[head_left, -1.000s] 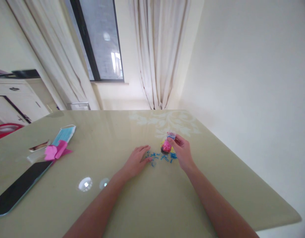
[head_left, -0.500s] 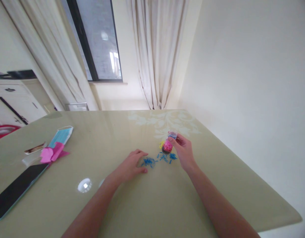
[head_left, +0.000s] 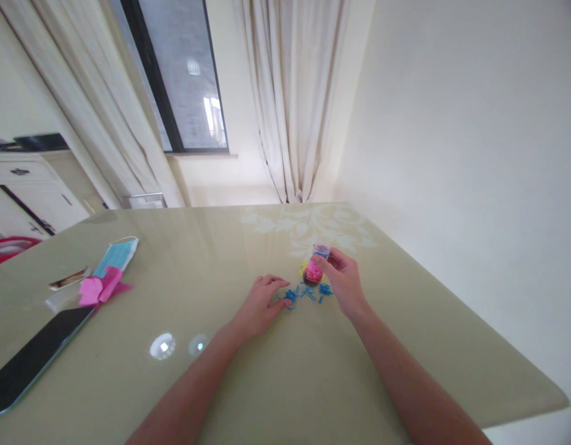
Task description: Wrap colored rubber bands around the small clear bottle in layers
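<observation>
My right hand (head_left: 343, 278) grips a small clear jar (head_left: 321, 248), holding it tilted just above the table. Pink and blue pieces show inside it, with a dark part at the lower end. My left hand (head_left: 261, 304) rests on the table, thumb and fingers apart around a small heap of blue pieces (head_left: 291, 296) that look like paper clips. More blue pieces (head_left: 324, 289) lie scattered between the two hands. Yellow pieces (head_left: 304, 268) are partly hidden behind the jar.
On the left of the glossy table (head_left: 211, 247) lie a black phone (head_left: 35, 364), folded pink paper (head_left: 101, 287), a blue face mask (head_left: 117, 256) and a thin brown packet (head_left: 68, 279). A wall (head_left: 452, 154) runs along the right; curtains (head_left: 295, 99) hang behind.
My left hand has slid right, pushing the left heap of blue pieces closer to the others. My right hand keeps the jar in nearly the same place, a little more upright.
</observation>
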A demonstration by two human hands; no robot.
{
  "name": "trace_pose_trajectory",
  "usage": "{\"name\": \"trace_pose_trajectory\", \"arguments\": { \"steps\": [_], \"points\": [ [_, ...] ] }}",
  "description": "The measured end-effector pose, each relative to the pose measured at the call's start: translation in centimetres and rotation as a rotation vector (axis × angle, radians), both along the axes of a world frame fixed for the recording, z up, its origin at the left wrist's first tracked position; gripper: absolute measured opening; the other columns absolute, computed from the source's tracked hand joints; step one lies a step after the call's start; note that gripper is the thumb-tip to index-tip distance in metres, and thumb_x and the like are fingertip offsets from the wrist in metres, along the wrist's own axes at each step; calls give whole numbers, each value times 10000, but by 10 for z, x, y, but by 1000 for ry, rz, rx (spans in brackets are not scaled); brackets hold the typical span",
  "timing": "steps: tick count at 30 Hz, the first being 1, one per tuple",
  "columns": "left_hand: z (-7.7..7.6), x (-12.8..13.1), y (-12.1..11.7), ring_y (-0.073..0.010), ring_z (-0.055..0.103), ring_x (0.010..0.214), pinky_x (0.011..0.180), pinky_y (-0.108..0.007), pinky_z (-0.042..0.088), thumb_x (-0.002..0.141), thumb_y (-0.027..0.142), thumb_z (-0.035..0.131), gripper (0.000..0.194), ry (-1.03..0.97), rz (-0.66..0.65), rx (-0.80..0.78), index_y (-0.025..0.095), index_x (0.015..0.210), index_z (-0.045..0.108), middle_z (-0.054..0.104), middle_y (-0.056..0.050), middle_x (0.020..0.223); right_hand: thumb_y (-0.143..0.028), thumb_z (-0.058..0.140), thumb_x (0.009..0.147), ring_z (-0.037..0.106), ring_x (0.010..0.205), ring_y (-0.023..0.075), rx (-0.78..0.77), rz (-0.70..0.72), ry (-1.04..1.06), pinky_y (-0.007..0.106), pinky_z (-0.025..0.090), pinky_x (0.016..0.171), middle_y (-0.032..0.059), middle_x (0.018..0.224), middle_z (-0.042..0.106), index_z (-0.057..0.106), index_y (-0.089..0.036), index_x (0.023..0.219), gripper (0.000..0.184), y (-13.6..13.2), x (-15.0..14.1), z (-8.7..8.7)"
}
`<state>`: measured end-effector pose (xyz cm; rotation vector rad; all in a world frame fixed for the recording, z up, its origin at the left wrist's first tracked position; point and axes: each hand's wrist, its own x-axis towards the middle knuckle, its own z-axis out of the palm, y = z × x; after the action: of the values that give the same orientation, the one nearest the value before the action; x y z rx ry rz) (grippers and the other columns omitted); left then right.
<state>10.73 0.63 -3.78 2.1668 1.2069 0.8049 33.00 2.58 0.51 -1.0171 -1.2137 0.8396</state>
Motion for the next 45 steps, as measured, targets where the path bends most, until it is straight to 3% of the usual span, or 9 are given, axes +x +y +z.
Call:
{"name": "trace_pose_trajectory", "arguments": {
  "steps": [3,7,14,19,22,26,30,37,45],
  "points": [
    [-1,5,0,-306,515,1311,1162,-496,389,888,384,756,506,85,-76,46,262,1369,658,634,-104,1404,-504,838,779,743,940,265,-3,-3,-14,386,589,838,91,1023,806,787,-185,1079,441,0,0,0],
    [0,14,-1,-264,593,1167,1077,-413,463,971,305,634,357,114,-136,28,239,1316,698,680,-96,1220,-490,844,771,743,921,257,-10,13,-22,383,597,829,88,1003,803,788,-186,1052,418,-1,-1,1],
    [-3,24,-1,-254,635,1021,968,-395,503,1010,231,518,255,170,-38,31,213,1062,767,681,-83,1028,-516,838,775,734,900,248,23,19,-141,378,618,807,83,1019,769,786,-199,1057,428,-2,3,-2],
    [-13,21,5,-285,624,1082,997,-436,486,986,167,538,203,272,17,99,173,1019,739,680,-118,1066,-495,834,809,696,861,226,197,-17,-470,397,601,847,84,1030,711,794,-223,1139,430,-7,4,-2],
    [-8,7,11,-273,637,1040,977,-427,493,983,185,548,177,187,72,61,170,973,723,689,-113,1039,-474,817,841,681,864,230,260,-11,-635,398,585,843,78,1003,699,786,-253,1184,409,-9,2,-4],
    [12,-13,12,-211,651,921,882,-345,519,993,259,539,174,-110,184,20,196,973,700,705,-59,959,-423,819,853,676,914,246,274,35,-756,407,577,859,75,1024,689,763,-290,1236,409,-12,-5,-12],
    [28,-13,1,-180,640,857,797,-291,522,995,299,547,181,-314,215,80,203,998,700,696,-39,944,-374,820,861,675,943,264,268,54,-827,431,572,889,76,1035,686,747,-300,1253,406,-17,-13,-18],
    [28,0,-11,-187,661,914,851,-299,525,1000,277,585,171,-217,107,195,216,976,743,689,-40,949,-288,823,863,661,990,286,360,55,-957,440,578,886,99,1054,681,725,-288,1284,432,-24,-20,-21],
    [23,-2,-11,-170,707,778,770,-289,573,924,325,736,106,-279,221,131,220,931,730,751,-3,862,-269,829,859,658,991,292,404,61,-1017,444,583,880,110,1065,682,718,-268,1293,448,-25,-19,-25]
  ]
}}
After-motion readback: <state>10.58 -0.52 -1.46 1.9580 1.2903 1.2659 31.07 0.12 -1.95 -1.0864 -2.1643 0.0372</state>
